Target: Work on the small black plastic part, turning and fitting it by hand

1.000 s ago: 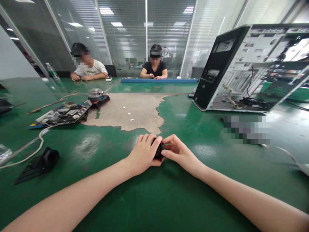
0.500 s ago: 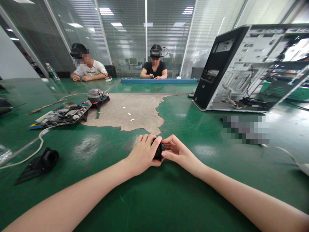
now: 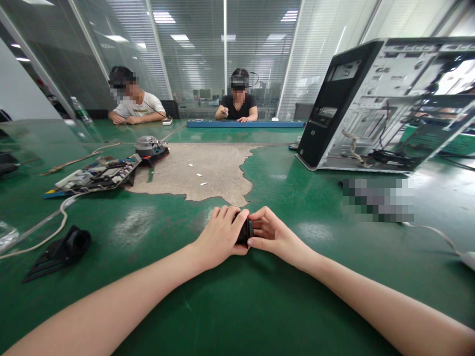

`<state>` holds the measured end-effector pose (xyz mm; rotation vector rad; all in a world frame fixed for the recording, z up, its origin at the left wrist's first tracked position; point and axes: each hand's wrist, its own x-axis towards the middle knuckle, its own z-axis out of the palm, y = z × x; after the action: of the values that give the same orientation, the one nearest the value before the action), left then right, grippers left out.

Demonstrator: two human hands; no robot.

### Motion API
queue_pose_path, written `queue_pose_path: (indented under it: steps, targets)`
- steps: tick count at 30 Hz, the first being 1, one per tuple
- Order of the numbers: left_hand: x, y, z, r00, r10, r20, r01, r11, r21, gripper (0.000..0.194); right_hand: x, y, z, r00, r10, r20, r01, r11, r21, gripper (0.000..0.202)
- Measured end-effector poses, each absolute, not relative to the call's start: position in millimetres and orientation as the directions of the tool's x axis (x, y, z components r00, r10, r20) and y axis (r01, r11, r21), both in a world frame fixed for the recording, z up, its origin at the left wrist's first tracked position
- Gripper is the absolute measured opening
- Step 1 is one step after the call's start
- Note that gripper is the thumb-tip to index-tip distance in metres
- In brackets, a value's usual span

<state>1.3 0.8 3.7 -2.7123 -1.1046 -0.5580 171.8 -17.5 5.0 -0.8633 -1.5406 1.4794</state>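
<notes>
A small black round part [image 3: 245, 232], its kind not clear, sits between my hands just above the green tabletop. My left hand [image 3: 222, 233] is wrapped over it from the left and hides much of it. From the right, the thumb and fingers of my right hand [image 3: 272, 233] close on its ridged edge. Off to the left lies a black plastic piece with a round opening [image 3: 69, 247], touched by neither hand.
An opened computer case [image 3: 341, 109] stands at the right. Left are a circuit board [image 3: 100, 175], a cooler-like part [image 3: 148, 146] and a pale cable [image 3: 63, 217]. A bare grey patch [image 3: 208, 168] carries paper scraps. Two people sit behind a blue bar [image 3: 245, 124].
My right thumb has shifted slightly lower along the black part's edge; my left hand keeps its place. Across the table, the person in black has raised a hand.
</notes>
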Motion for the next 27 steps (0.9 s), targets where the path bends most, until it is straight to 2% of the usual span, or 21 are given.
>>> queue_pose_path:
  steps: [6, 13, 19, 23, 27]
  targets:
    - [1.3, 0.6, 3.4, 0.657, 0.627, 0.418, 0.693, -0.721, -0.009, 0.056, 169.5, -17.9, 5.3, -0.383, 0.918, 0.106, -0.076, 0.083, -0.994, 0.025]
    - [1.6, -1.2, 4.2, 0.636, 0.651, 0.415, 0.716, -0.698, 0.000, 0.056, 169.3, -16.9, 8.1, -0.411, 0.909, 0.073, -0.015, 0.073, -0.997, 0.028]
    - [1.7, -1.6, 4.0, 0.636, 0.657, 0.406, 0.720, -0.694, -0.004, 0.058, 172.5, -18.8, 2.5, -0.433, 0.885, 0.172, -0.047, 0.168, -0.985, 0.031]
    - [2.0, -1.8, 4.0, 0.645, 0.642, 0.414, 0.713, -0.701, -0.025, 0.053, 171.3, -18.7, 4.1, -0.424, 0.896, 0.132, -0.063, 0.116, -0.991, 0.024]
    - [2.3, -1.9, 4.0, 0.648, 0.637, 0.419, 0.709, -0.705, -0.026, 0.053, 168.7, -18.6, 9.1, -0.379, 0.921, 0.096, -0.024, 0.094, -0.995, 0.028]
